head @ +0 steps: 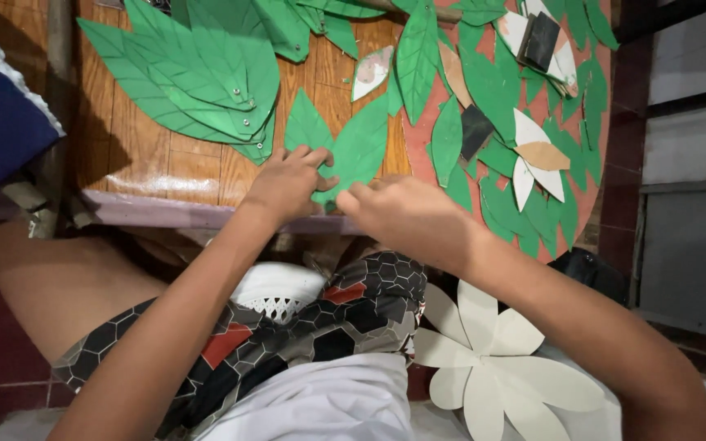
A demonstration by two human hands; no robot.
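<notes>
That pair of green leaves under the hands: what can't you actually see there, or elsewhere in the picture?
- Head view: how the two green leaves join, covered by the left hand and right hand.
- Right fingertips, tucked under the hand itself; its grip is unclear.
- Large leaf cluster, cut off by the top edge.
- White paper flower, partly behind the right forearm.

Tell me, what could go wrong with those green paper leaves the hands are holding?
The left hand and right hand pinch a pair of green leaves at the wooden table's edge, so they might slip off onto the lap. Pressing hard could crease them. The white paper flower lies low beside the right arm and might get bumped or bent.
</notes>
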